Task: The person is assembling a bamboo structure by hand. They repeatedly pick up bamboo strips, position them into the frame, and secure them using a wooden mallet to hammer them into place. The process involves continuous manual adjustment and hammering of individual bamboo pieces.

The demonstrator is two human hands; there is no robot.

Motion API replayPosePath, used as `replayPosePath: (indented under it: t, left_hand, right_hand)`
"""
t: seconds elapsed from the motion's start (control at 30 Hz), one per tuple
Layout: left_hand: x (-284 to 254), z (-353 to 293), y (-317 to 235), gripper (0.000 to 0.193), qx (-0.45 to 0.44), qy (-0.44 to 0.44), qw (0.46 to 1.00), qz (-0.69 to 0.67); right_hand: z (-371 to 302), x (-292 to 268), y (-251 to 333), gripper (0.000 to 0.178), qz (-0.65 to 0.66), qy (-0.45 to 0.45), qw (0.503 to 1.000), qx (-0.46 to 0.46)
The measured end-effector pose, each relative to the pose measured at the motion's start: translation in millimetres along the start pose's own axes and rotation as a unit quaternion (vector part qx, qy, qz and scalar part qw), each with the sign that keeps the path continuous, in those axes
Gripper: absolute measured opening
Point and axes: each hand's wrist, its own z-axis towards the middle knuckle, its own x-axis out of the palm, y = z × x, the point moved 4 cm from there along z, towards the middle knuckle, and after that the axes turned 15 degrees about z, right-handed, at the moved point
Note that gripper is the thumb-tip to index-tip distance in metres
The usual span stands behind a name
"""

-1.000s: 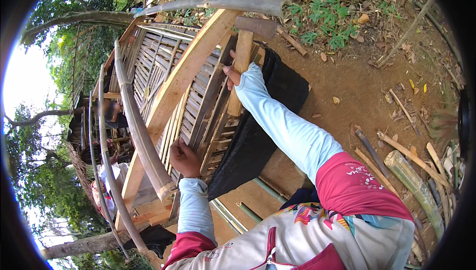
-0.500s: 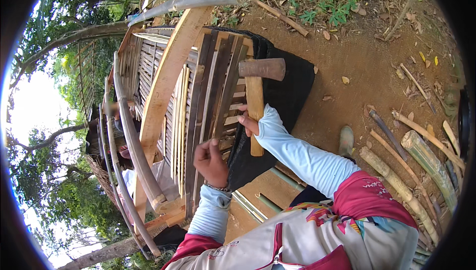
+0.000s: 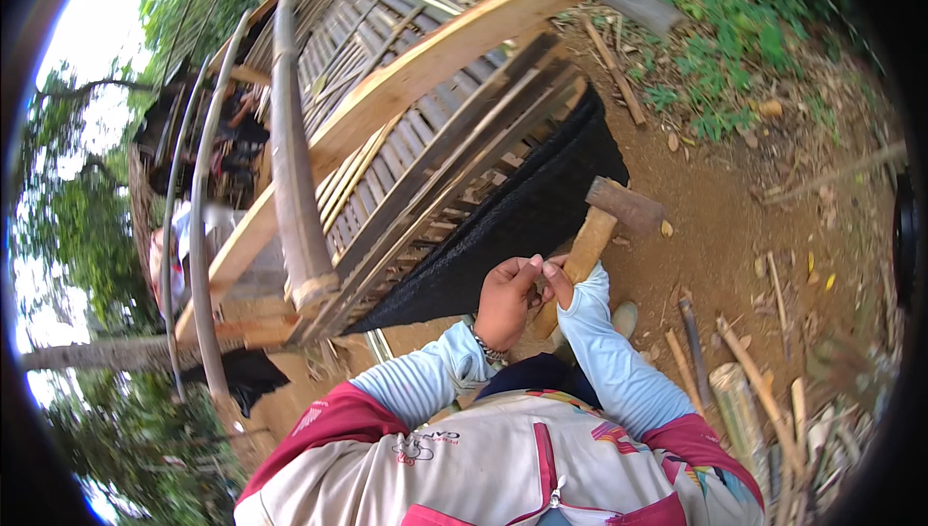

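Observation:
My right hand [image 3: 559, 282] is wrapped round the wooden handle of a hammer [image 3: 590, 239], whose heavy rust-brown head points up and away from me. The handle's lower end comes out below the hand. Close beside it, my left hand [image 3: 507, 302] is closed in a pinch, its thumb and fingertips meeting the right fingertips. Whatever lies between the fingertips is too small to make out. Both hands are in front of my body, just past the near edge of a black cloth [image 3: 503, 221] that hangs along a slatted bamboo and wood frame [image 3: 416, 120].
A long pale plank [image 3: 387, 91] runs across the frame. Curved bamboo poles [image 3: 290, 139] rise at the left. Bamboo pieces and sticks [image 3: 744, 410] lie on the dirt ground at the lower right. Green plants [image 3: 725, 72] grow at the far right. Another person [image 3: 237, 115] is partly visible at the left.
My hands have come together, away from the slats and nearer my body. The hammer has moved along in my right hand. The view has also turned, shifting the frame up and left.

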Motion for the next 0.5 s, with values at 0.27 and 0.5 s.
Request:
replayPosePath:
  t: [0.27,0.5]
  left_hand:
    - [3.5,-42.5,-14.8,0.024,0.008,-0.020,0.992,-0.128]
    - [4.0,-66.8,-23.1,0.019,0.103,-0.019,0.987,-0.125]
  right_hand:
    - [-20.3,18.6,10.4,0.019,-0.088,0.017,0.996,-0.009]
    - [-33.6,41.7,27.8,0.021,-0.045,0.048,0.998,0.020]
